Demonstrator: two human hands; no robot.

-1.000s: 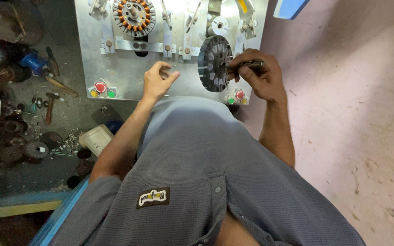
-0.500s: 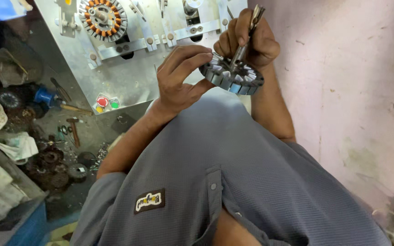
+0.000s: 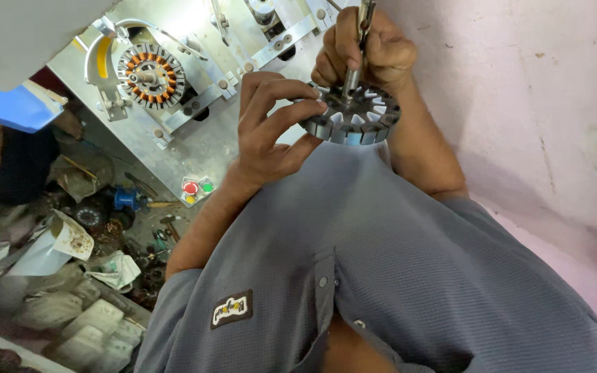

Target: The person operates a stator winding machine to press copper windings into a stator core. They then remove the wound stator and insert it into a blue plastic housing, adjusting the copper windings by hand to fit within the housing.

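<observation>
Head view: we hold a bare stator core (image 3: 354, 117) above our shirt.
Left hand (image 3: 271, 124): fingers clamped on its rim.
Right hand (image 3: 367, 48): closed around a metal tool (image 3: 354, 62) at its centre.
Progress: we judge it unwound; the wound stator (image 3: 150, 74) sits on the machine (image 3: 222, 131).

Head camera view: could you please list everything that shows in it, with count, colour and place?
Slotted stator core: one, grey metal, held up in front of the chest.
Rod tool: one, metallic, upright in the core's centre.
Winding machine plate: one, silver, below the hands.
Wound stator: one, copper and black, mounted on the plate's left part.
Push buttons: three, red, green and yellow, at the plate's corner.
Scrap parts and rags: many, dark and dirty white, on the floor at left.
Wall: one, pinkish, at right.
Shirt: one, grey.
Left hand: grips the core's rim.
Right hand: wraps the rod tool.
</observation>
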